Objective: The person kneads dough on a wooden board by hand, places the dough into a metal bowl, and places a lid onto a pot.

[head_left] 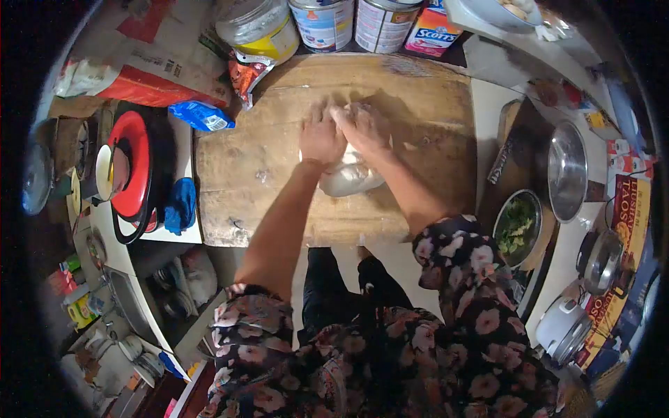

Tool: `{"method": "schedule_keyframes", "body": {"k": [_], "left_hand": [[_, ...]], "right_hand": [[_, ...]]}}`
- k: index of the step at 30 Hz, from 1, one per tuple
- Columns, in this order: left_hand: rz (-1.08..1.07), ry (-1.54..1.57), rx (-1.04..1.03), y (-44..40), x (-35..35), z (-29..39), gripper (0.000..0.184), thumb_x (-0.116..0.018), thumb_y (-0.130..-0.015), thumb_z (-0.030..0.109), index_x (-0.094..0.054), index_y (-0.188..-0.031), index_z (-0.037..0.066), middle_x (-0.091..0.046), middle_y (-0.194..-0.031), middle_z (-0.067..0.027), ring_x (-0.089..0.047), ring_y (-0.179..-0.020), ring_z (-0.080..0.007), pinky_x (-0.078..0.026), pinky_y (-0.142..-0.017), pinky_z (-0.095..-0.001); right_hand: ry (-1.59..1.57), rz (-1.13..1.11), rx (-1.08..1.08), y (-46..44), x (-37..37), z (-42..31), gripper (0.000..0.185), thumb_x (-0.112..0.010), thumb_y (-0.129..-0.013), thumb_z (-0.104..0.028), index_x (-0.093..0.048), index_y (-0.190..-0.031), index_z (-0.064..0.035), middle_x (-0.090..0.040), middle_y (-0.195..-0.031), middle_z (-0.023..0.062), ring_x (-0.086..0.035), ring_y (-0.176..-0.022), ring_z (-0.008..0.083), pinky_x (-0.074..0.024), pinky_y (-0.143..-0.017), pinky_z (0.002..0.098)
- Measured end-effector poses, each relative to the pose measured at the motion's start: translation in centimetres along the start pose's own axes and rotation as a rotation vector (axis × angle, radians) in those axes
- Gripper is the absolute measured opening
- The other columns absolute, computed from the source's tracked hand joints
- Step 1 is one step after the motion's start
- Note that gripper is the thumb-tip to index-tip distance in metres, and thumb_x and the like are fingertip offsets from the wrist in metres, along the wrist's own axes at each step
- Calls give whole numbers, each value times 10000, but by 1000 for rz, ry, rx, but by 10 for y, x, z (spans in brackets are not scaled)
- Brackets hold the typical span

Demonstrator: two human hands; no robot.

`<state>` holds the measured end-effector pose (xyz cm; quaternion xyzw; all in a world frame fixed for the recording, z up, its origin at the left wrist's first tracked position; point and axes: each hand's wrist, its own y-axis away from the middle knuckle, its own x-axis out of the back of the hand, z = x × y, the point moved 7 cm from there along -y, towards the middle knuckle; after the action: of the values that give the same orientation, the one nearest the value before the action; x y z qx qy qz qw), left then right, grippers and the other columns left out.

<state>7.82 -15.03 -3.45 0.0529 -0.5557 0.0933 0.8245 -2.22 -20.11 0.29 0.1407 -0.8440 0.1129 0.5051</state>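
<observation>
A lump of pale dough [352, 182] lies on a floured wooden board [258, 202], its smooth near part bulging toward me. Both my hands press down on its far part with the arms stretched forward. My left hand [323, 136] rests palm down on the left side, fingers pointing away from me. Beside it, my right hand [365, 129] lies on the dough's right side, its thumb close to the left hand. The fingers look stretched out over the dough, though some fingertips are hard to make out. My hands cover much of the dough.
Along the board's far edge stand a jar [259, 31], tins [322, 26] and a Scott's box [433, 31]. A blue packet [202, 115] touches the left edge, near a red basin [131, 164]. To the right are a bowl of greens [518, 228] and a metal bowl [567, 171].
</observation>
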Motion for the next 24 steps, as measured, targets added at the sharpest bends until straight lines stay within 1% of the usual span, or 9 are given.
{"method": "schedule_keyframes", "body": {"k": [1,3,4,5,7,9,12,16,24], "left_hand": [[13,-3,-7,1,15,-8,560,-438,-875,381,-448,-1333,59,-547,-1225,-212,-473,-1191,-373,-347,-1012,-470],[-415,903,298,10,8,-23,588,-387,-904,481,-512,-1269,37,-623,-1086,-221,-563,-1078,-385,-431,-939,-408],[-91,781,278,18,31,-21,605,-385,-906,528,-582,-1168,20,-652,-952,-229,-617,-919,-394,-483,-830,-389],[-93,571,258,40,34,-8,592,-389,-910,520,-599,-1138,16,-644,-970,-236,-614,-914,-389,-478,-821,-405],[-136,320,143,85,53,35,550,-439,-900,488,-602,-1116,8,-634,-979,-238,-606,-917,-379,-469,-803,-434],[81,291,-17,126,69,66,506,-511,-853,384,-541,-1215,31,-590,-1087,-208,-537,-1039,-371,-402,-903,-467],[272,210,-27,172,48,76,496,-508,-814,342,-542,-1226,67,-510,-1254,-152,-458,-1156,-358,-323,-993,-483],[350,137,-103,188,32,79,495,-476,-830,363,-544,-1241,98,-467,-1335,-120,-429,-1202,-342,-274,-1025,-522],[287,166,19,66,22,37,544,-465,-853,388,-470,-1313,97,-462,-1336,-145,-396,-1241,-358,-241,-1044,-550]], "right_hand": [[-261,-53,-14,12,10,2,295,-556,-885,-329,-605,-869,-39,-611,-863,120,-596,-791,305,-472,-676,418],[-524,-97,-16,39,30,8,304,-542,-892,-321,-600,-848,-26,-609,-870,129,-591,-803,300,-467,-697,403],[-589,-88,142,57,42,5,332,-563,-881,-346,-617,-857,-19,-625,-875,154,-596,-812,325,-461,-722,417],[-651,-80,300,79,51,-1,362,-583,-869,-371,-634,-865,-13,-641,-880,178,-601,-822,350,-454,-747,431],[-708,-261,-101,112,59,3,275,-597,-858,-261,-596,-940,2,-603,-983,207,-576,-887,355,-455,-744,425],[-576,-3,-175,138,79,-1,309,-585,-834,-266,-578,-1002,-7,-569,-1065,222,-548,-957,364,-431,-841,452],[-266,220,204,173,78,-20,415,-579,-773,-329,-595,-1089,-60,-535,-1195,168,-460,-1147,403,-247,-1025,573],[-175,260,276,195,56,-1,488,-470,-819,-374,-562,-1158,-35,-488,-1284,182,-440,-1186,407,-268,-1008,584],[-124,210,281,65,40,-5,473,-571,-772,-366,-578,-1143,-73,-550,-1155,164,-516,-1030,361,-362,-919,520]]}}
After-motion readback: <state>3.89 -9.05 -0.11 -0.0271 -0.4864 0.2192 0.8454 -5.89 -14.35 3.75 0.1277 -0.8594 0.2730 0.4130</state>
